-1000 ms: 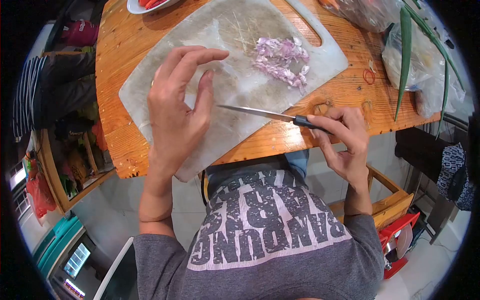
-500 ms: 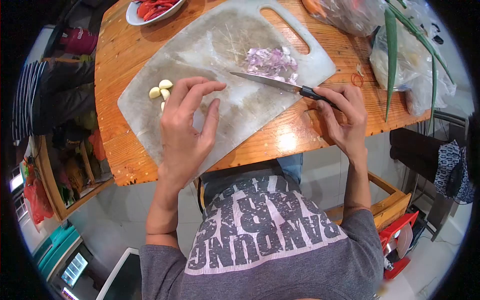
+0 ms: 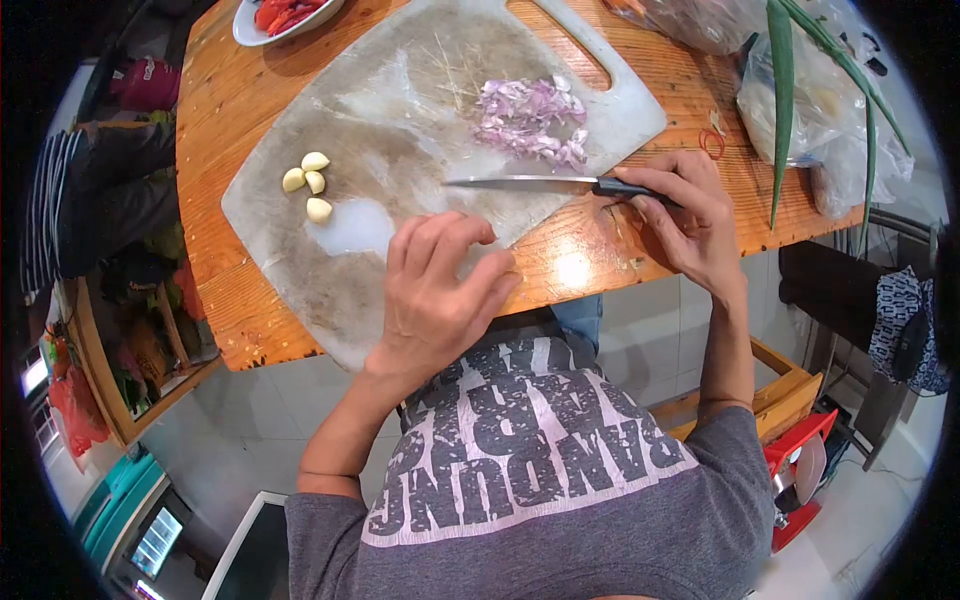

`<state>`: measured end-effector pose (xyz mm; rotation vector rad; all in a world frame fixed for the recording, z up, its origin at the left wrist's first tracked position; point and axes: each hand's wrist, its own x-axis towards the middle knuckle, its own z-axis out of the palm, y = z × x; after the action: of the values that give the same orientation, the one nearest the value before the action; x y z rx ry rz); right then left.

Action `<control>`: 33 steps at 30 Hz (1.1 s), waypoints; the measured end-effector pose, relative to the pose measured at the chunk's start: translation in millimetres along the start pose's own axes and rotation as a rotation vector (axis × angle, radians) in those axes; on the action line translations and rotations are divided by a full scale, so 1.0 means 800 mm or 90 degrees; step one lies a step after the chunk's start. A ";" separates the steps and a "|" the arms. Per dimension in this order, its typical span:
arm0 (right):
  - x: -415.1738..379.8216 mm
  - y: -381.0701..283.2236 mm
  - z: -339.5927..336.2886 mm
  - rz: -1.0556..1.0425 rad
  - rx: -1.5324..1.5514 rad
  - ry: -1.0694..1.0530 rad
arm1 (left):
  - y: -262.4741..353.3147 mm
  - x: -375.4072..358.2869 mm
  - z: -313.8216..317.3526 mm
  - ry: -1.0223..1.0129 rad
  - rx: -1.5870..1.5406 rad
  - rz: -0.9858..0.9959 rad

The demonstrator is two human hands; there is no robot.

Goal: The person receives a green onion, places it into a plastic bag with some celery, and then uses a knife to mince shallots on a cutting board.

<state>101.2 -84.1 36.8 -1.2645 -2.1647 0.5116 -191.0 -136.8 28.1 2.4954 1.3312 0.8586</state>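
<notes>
A worn white cutting board [image 3: 400,90] lies on the wooden table [image 3: 230,110]. My right hand [image 3: 690,215] grips the black handle of a knife [image 3: 530,183], its blade lying flat over the board's near edge and pointing left. Just beyond the blade sits a pile of chopped purple shallot [image 3: 530,118]. Several peeled garlic cloves [image 3: 308,184] rest on the board's left part. My left hand [image 3: 440,295] hovers at the board's near edge with fingers curled loosely, and I see nothing in it.
A white plate of red chilli pieces [image 3: 280,15] stands at the far left of the table. Plastic bags [image 3: 820,120] and long green leaves [image 3: 785,90] lie at the right. A red rubber band [image 3: 711,145] lies beside the board. A red stool [image 3: 800,475] stands on the floor.
My left hand pulled back from over the garlic cloves to the board's near edge, uncovering them. The knife swung up toward the shallot pile, then settled flat just below it.
</notes>
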 end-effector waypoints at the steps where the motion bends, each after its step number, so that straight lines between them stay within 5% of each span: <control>1: 0.003 0.002 0.003 -0.005 -0.014 0.015 | -0.001 -0.002 0.002 0.006 0.007 -0.003; 16: 0.033 -0.008 0.037 -0.017 0.077 0.151 | -0.031 -0.007 -0.004 0.018 0.125 0.057; 33: 0.029 -0.004 0.041 -0.009 0.075 0.136 | -0.024 0.029 0.003 0.006 0.067 0.106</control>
<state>69.1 -66.3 20.2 -1.1830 -1.9361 0.4692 -193.2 -106.7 27.7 2.7185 1.2138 0.8549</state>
